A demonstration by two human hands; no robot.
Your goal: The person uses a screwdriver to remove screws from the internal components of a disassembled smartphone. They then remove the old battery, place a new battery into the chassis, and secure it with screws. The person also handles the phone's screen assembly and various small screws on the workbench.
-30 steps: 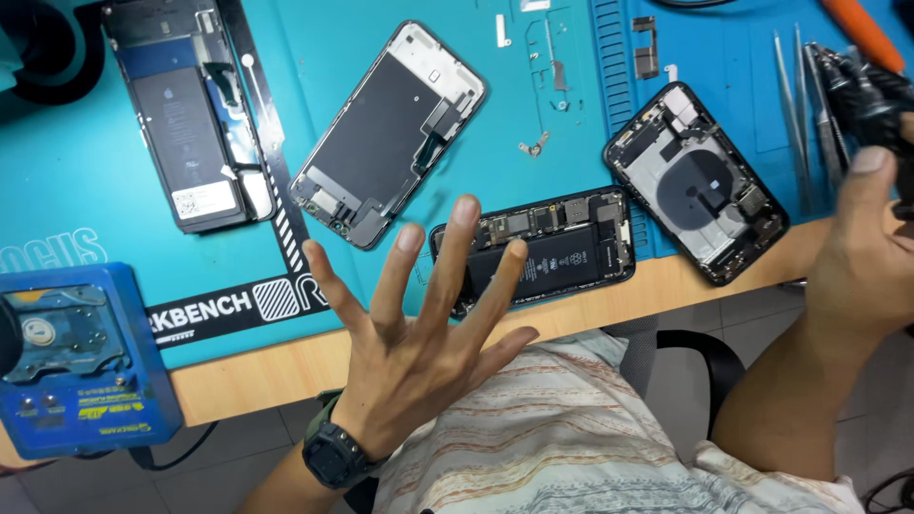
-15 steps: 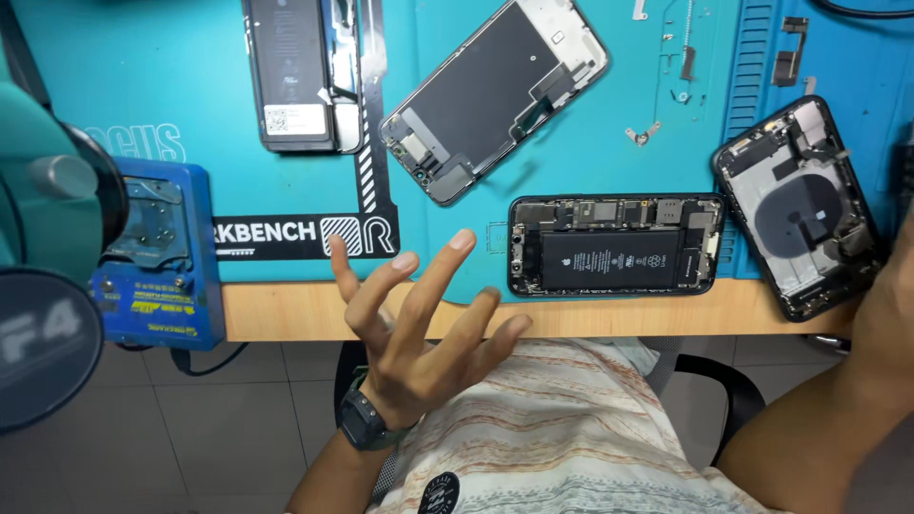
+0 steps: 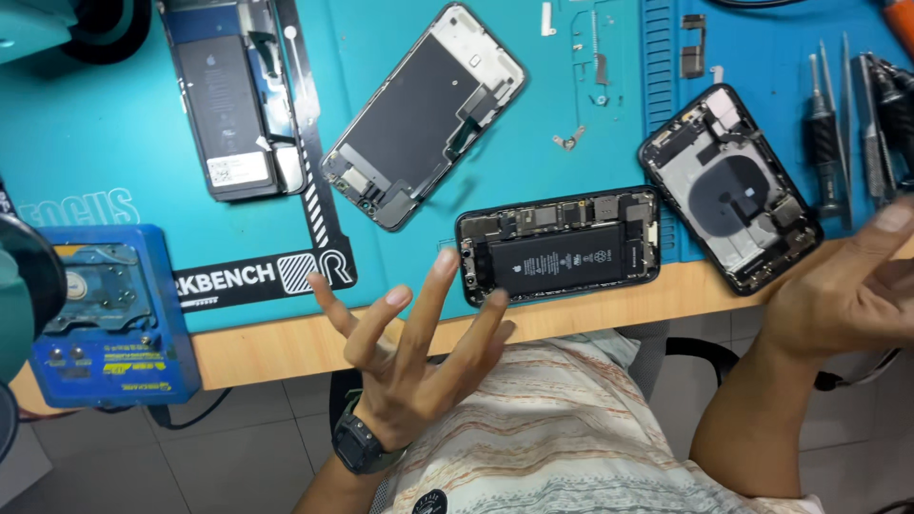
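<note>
My left hand (image 3: 411, 357) hovers over my lap in front of the table edge, fingers spread, holding nothing; a black watch sits on its wrist. Just beyond its fingertips lies an opened phone (image 3: 560, 245) with its black battery showing, on the teal mat (image 3: 86, 162). My right hand (image 3: 852, 290) is raised at the right edge, fingers apart and empty, next to an opened phone back housing (image 3: 731, 186) with a round coil. A detached screen panel (image 3: 424, 114) lies face down at centre. Another opened phone (image 3: 233, 95) lies at upper left.
A blue square device (image 3: 109, 314) stands at the table's left front. Tweezers and screwdrivers (image 3: 847, 114) lie at the right. Small screws and brackets (image 3: 581, 86) are scattered at the top centre. A dark round object (image 3: 24, 286) intrudes at the left edge.
The view has swung right again. My left hand stays spread over my lap with fingers slightly more curled. My right hand has come back into view at the right, open.
</note>
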